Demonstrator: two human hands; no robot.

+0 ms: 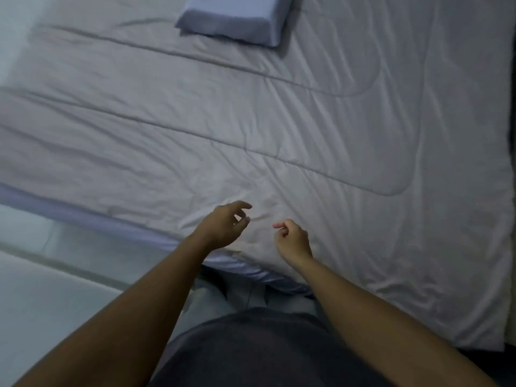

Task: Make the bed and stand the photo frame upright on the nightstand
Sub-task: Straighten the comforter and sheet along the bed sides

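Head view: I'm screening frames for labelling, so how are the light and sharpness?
Head view: dim, bluish light; soft motion blur over the quilt and pillow; left hand and right hand slightly smeared; wide-angle bending at the edges; no glare.

Head camera, single view
Looking steeply down from standing height over the bed's (279, 121) near edge, tilted, close above the forearms.

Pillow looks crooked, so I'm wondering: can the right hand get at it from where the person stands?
Probably not without leaning: the pillow lies far across the comforter, while the right hand hovers near its close edge.
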